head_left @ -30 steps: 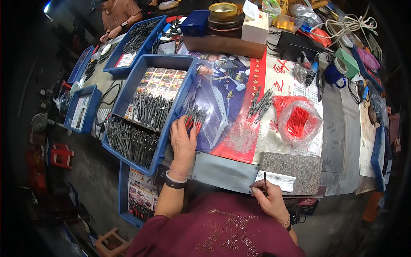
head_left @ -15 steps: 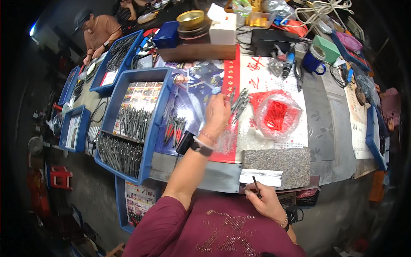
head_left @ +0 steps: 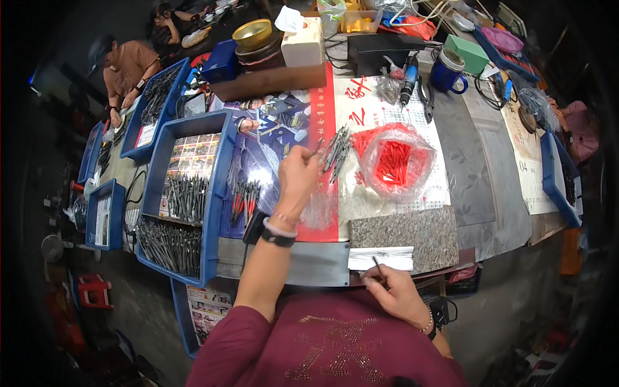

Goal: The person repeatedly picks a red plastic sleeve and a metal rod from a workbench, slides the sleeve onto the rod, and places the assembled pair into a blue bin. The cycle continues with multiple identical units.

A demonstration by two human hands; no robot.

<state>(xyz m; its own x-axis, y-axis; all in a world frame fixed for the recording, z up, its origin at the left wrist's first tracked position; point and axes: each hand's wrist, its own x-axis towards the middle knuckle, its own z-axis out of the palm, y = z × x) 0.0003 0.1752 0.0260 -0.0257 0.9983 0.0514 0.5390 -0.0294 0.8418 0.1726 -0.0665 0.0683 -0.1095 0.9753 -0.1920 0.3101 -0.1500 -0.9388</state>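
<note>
My left hand (head_left: 299, 174) reaches over the glossy poster, its fingers pinched at the left side of a loose pile of slim grey metal pieces (head_left: 336, 151). Whatever is between those fingertips is too small to make out. Close to my body, my right hand (head_left: 393, 290) is closed around a slim dark stick-like piece (head_left: 378, 264), which points up beside a folded white paper (head_left: 380, 258) on a speckled stone slab (head_left: 419, 235). Right of the pile, a clear plastic bag (head_left: 422, 161) lies open with many small red pieces (head_left: 392, 162) inside.
At left stands a blue bin (head_left: 221, 155) full of slim dark pieces; several red-ended ones (head_left: 245, 203) lie beside it. Farther back are a wooden board (head_left: 271, 82), a blue rotary tool (head_left: 409, 80), pliers (head_left: 425, 100) and a blue mug (head_left: 445, 74). Other people sit at left and right.
The view has turned slightly, shifting the table leftward in the picture. My left hand has come a little nearer the metal pile. My right hand keeps its hold near the slab.
</note>
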